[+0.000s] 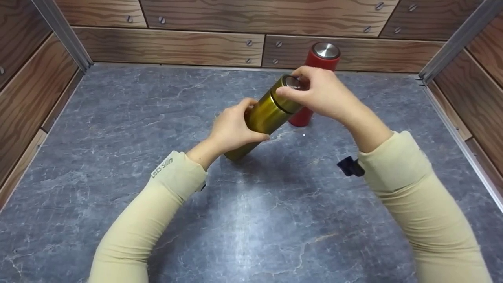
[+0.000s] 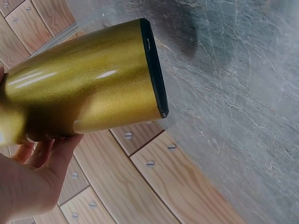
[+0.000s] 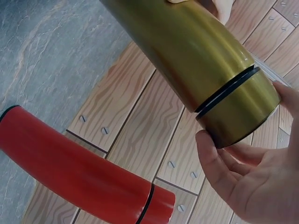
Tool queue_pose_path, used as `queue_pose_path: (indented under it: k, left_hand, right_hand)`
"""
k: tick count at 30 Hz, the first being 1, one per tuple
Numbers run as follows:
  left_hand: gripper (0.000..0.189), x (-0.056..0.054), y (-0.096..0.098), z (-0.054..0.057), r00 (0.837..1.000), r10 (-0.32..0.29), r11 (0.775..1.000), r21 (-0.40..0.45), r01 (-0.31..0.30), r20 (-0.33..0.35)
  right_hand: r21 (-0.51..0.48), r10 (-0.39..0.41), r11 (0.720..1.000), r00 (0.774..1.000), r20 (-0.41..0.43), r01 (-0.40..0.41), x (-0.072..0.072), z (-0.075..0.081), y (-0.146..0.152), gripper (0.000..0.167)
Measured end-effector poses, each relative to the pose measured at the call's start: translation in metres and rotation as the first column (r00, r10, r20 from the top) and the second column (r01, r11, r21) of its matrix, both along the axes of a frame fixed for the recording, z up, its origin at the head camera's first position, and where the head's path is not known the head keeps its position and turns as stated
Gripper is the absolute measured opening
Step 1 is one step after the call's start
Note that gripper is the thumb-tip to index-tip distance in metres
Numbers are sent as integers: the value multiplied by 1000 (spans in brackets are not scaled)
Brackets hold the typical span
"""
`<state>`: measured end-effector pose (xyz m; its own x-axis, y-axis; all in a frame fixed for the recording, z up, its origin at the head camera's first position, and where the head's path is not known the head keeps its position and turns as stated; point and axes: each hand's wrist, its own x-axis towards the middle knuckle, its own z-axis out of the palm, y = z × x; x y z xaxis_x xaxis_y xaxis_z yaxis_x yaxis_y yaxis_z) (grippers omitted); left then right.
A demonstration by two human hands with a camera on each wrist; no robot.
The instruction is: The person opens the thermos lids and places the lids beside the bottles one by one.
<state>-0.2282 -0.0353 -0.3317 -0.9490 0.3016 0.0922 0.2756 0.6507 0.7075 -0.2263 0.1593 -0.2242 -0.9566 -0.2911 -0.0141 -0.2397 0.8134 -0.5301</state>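
Note:
A gold thermos flask [image 1: 267, 116] is held tilted above the grey marbled surface, its lid end up and to the right. My left hand [image 1: 235, 127] grips its body around the middle; in the left wrist view the flask's dark base [image 2: 155, 70] points away from the fingers [image 2: 60, 154]. My right hand [image 1: 324, 92] holds the lid [image 3: 238, 107] between thumb and fingers. A black ring shows between lid and body in the right wrist view. Behind the right hand a red thermos flask [image 1: 320, 63] stands upright, partly hidden by that hand and the gold flask.
Wood-patterned panels [image 1: 177, 47] with printed screws wall the back and both sides. Metal posts [image 1: 65, 35] stand at the back corners. The marbled surface [image 1: 251, 220] stretches beneath both arms. A small black clip [image 1: 349, 166] sticks out at the right cuff.

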Motion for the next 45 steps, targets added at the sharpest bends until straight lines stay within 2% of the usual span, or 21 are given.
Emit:
queue_pose_path:
  k: [3,6,8,11,15,18,23,25,27,30,33,37,39,42,45]
  left_hand:
    - [77,0,0,-1,1000,-1,1000,9,1,0]
    - [77,0,0,-2,1000,-6,1000,23,6,-1]
    - [77,0,0,-2,1000,-5,1000,29,5,-2]
    - [76,1,0,-1,1000,-3,1000,29,3,0]
    - [75,1,0,0,1000,0,1000,20,0,1]
    - [76,1,1,0,1000,-2,1000,10,2,3]
    - [77,0,1,-2,1000,-4,1000,10,4,-2]
    - [77,0,1,-2,1000,-5,1000,17,5,0]
    - [77,0,0,-3,1000,-5,1000,23,5,6]
    - [77,0,0,-3,1000,-5,1000,27,4,16]
    - [78,0,0,-3,1000,-4,1000,28,3,17]
    - [77,0,0,-2,1000,-2,999,33,1,12]
    - [77,-1,0,-2,1000,2,999,37,-3,13]
    - [76,-2,0,-3,1000,5,999,45,-6,14]
    - [75,-3,-1,-4,1000,7,999,49,-8,10]
  right_hand:
    - [2,75,997,997,-27,-75,-1,0,0,55]
    - [16,147,989,987,-57,-146,-2,0,1,54]
    - [21,167,986,984,-59,-166,-2,1,1,56]
    - [28,137,990,990,-28,-137,-2,2,0,65]
    - [29,26,999,1000,16,-26,-1,3,0,79]
    - [27,-14,1000,1000,10,14,-2,2,-1,74]
    - [27,90,996,995,-35,-89,-3,0,0,54]
    - [32,136,990,990,-46,-135,-3,0,0,54]
    - [31,149,988,988,-42,-148,-3,0,1,59]
    - [24,107,994,994,-17,-107,-3,1,0,69]
    - [12,17,1000,1000,11,-18,-2,2,-1,80]
    - [-2,-49,999,999,-6,49,-2,1,0,76]
    - [-17,-21,1000,999,-34,20,-2,0,0,66]
    - [-40,80,996,995,-65,-83,-3,1,1,54]
    - [-50,161,985,984,-76,-165,-4,1,1,54]
